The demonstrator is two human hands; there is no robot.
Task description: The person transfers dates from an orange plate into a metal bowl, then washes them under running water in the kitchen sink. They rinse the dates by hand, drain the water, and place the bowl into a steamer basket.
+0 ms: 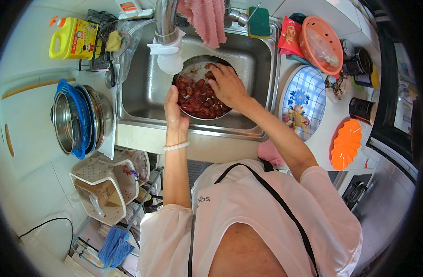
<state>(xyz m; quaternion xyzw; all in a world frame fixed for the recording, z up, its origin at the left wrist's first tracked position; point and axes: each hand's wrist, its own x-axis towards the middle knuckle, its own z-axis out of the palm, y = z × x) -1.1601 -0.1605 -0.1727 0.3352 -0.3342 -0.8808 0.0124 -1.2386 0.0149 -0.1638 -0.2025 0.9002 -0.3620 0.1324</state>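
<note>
A round metal bowl (pixel 208 117) is in the stainless steel sink (pixel 253 121), tilted a little. Many wrinkled reddish-brown pieces of food, which look like red dates (pixel 197 100), cover most of its bottom. My left hand (pixel 176 107) holds the bowl's near left side, its thumb along the rim. Inside the bowl's right part, my right hand (pixel 230 85) reaches down with its fingertips at a few pieces near the far side. Whether those fingers grip a piece is hidden. Above the bowl's left edge hangs the faucet (pixel 166 20), with a white cover (pixel 170 62) on its mouth.
A pink cloth (pixel 208 20) and a green sponge (pixel 259 22) hang behind the sink. Stacked pots and a blue colander (pixel 81 121) stand left, near a yellow detergent bottle (pixel 71 39). At right are a checked oval plate (pixel 308 90) with ginger-like pieces, an orange basket (pixel 306 41) and an orange dish (pixel 346 145).
</note>
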